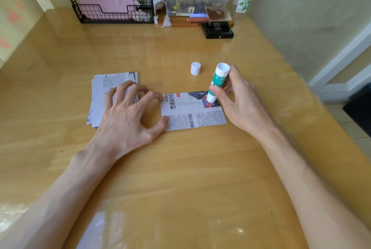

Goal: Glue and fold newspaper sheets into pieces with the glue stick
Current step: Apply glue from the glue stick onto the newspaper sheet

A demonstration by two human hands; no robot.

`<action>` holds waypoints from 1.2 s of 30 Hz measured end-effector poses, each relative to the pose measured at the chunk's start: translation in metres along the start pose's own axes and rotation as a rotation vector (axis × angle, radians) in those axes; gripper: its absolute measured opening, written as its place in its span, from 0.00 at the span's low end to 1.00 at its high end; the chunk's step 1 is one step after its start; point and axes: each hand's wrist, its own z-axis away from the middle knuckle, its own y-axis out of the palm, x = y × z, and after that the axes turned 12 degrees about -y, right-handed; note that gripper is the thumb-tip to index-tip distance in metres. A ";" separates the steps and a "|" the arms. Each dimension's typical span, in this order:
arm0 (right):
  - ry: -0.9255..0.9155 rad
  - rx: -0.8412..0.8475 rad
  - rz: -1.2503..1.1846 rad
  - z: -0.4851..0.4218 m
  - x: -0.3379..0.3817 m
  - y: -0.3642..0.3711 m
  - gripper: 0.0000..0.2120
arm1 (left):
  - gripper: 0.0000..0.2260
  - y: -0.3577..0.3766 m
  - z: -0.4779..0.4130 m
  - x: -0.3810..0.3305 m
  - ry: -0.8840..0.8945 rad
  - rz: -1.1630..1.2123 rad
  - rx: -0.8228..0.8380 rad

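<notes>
A single newspaper piece lies flat at the middle of the wooden table. My right hand grips a green and white glue stick, tilted, with its lower end touching the paper's far right part. My left hand presses the paper's left edge with thumb and fingertips, fingers arched. Under and behind that hand sits a stack of newspaper pieces. The glue stick's white cap stands alone just beyond the paper.
At the table's back stand a black wire basket holding a pink item, a clear plastic box under a small wooden shelf, and a black box. A wall runs along the right side.
</notes>
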 end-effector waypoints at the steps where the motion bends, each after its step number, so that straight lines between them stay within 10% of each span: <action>1: 0.001 0.000 0.007 0.000 -0.001 -0.001 0.10 | 0.21 0.000 0.000 0.000 -0.001 0.001 0.000; 18: -0.004 -0.253 -0.104 -0.001 -0.003 -0.009 0.11 | 0.21 0.001 0.000 -0.001 0.004 0.005 -0.007; 36: -0.117 -0.014 -0.335 -0.011 0.046 0.053 0.14 | 0.22 0.001 0.001 -0.002 0.004 -0.005 -0.020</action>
